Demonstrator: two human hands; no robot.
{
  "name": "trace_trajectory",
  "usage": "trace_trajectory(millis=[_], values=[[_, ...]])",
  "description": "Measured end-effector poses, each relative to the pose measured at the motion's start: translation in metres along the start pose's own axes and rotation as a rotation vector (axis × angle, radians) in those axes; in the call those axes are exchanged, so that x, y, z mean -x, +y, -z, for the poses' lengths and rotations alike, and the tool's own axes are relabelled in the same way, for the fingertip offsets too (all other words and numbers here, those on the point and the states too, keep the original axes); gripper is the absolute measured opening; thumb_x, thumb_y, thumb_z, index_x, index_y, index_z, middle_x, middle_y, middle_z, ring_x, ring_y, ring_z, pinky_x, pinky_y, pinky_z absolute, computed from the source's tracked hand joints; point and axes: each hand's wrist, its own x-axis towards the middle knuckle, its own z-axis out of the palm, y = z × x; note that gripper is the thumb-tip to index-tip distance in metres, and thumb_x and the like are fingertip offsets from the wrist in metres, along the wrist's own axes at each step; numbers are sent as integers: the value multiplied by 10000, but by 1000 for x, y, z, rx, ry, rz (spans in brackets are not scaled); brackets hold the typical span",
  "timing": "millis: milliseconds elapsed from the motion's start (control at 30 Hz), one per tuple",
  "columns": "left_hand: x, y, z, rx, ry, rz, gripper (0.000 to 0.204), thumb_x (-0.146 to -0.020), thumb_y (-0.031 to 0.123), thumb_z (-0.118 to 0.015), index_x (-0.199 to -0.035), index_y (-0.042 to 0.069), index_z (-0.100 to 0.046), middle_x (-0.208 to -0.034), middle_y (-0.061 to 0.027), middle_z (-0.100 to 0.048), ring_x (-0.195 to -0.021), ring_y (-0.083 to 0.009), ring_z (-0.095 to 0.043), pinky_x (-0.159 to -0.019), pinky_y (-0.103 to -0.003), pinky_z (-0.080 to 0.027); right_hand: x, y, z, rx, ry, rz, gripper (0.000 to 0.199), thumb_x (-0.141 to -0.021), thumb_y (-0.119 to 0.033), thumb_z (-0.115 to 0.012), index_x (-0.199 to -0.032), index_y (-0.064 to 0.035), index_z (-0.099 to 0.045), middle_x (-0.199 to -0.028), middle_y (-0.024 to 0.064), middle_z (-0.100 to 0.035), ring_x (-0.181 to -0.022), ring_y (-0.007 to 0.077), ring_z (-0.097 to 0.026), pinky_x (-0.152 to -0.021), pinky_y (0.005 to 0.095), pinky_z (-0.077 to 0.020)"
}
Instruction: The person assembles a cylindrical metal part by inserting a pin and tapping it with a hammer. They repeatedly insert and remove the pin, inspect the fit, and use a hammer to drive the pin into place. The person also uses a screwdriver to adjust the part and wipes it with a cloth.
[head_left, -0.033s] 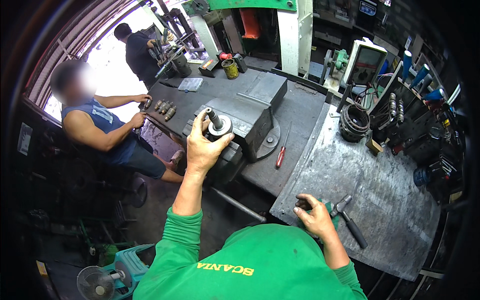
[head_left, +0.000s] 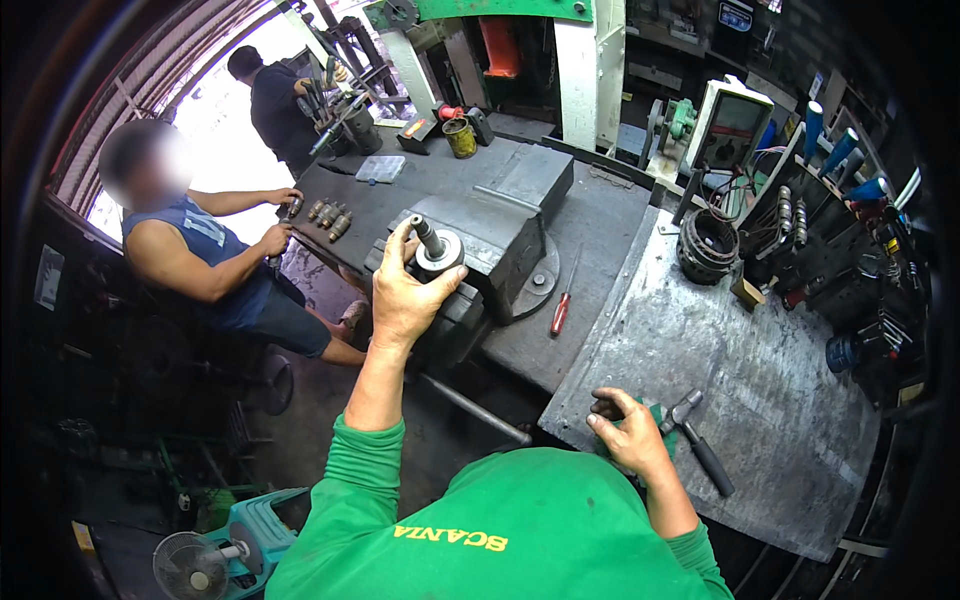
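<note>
My left hand [head_left: 407, 300] is wrapped round a dark cylindrical metal part with a shaft [head_left: 429, 240]. A pale ring surrounds the base of the shaft, which sticks up at a slight tilt. The part stands at the jaws of a large bench vise [head_left: 500, 250]; its lower end is hidden. My right hand [head_left: 632, 437] is over the near edge of the metal-topped bench, fingers loosely bent and thumb apart, with nothing visible in it. Beside it lie a hammer [head_left: 708, 460] with a black handle and a green cloth [head_left: 660, 420], partly covered by the hand.
A red-handled screwdriver [head_left: 562, 312] lies right of the vise. At left, a co-worker [head_left: 200, 240] handles a metal piece near several small metal parts [head_left: 330, 217]. A yellow can [head_left: 460, 138] stands at the back, a dark ring-shaped housing [head_left: 708, 245] at right. The vise's handle bar [head_left: 475, 408] juts toward me.
</note>
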Motion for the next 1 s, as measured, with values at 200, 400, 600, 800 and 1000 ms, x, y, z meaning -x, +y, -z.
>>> trace_trajectory(millis=[200,400,600,800,1000], values=[[14,0,18,-237,43,-167,996,-681,205,-947,-1527,7,-461,-1460,-245,-589,-1384,-343,-569,-1177,-414,-432,2,10,-2,-39,8,-16,435,-935,-172,-771,-1303,31,-658,-1119,188,-769,-1072,276,-742,-951,388,-574],[44,14,37,-35,68,50,958,-718,113,-885,-1560,15,-438,-1506,-181,-545,-1330,-307,-588,-1054,-430,-514,0,12,-12,-60,-2,-65,431,-942,-181,-770,-1303,28,-659,-1132,188,-770,-1087,284,-743,-962,394,-575],[0,21,29,-55,-153,-5,1017,-718,135,-888,-1604,85,-391,-1495,-182,-565,-1260,-297,-620,-990,-407,-525,-21,-17,-31,22,-102,-17,444,-943,-219,-764,-1296,26,-652,-1123,206,-766,-1076,310,-749,-950,410,-580],[-30,16,27,-95,-398,41,850,-734,116,-876,-1500,59,-513,-1159,-116,-740,-1081,-239,-717,-1003,-369,-538,-34,-41,-57,9,-105,82,428,-955,-224,-744,-1292,23,-648,-1121,212,-760,-1055,323,-747,-943,425,-577],[-45,5,31,-96,-488,-7,711,-707,152,-915,-1341,-3,-633,-1078,-101,-753,-1005,-200,-721,-956,-342,-556,-15,-37,-73,31,2,-80,432,-950,-225,-750,-1290,25,-657,-1126,210,-761,-1059,315,-746,-943,419,-575]])
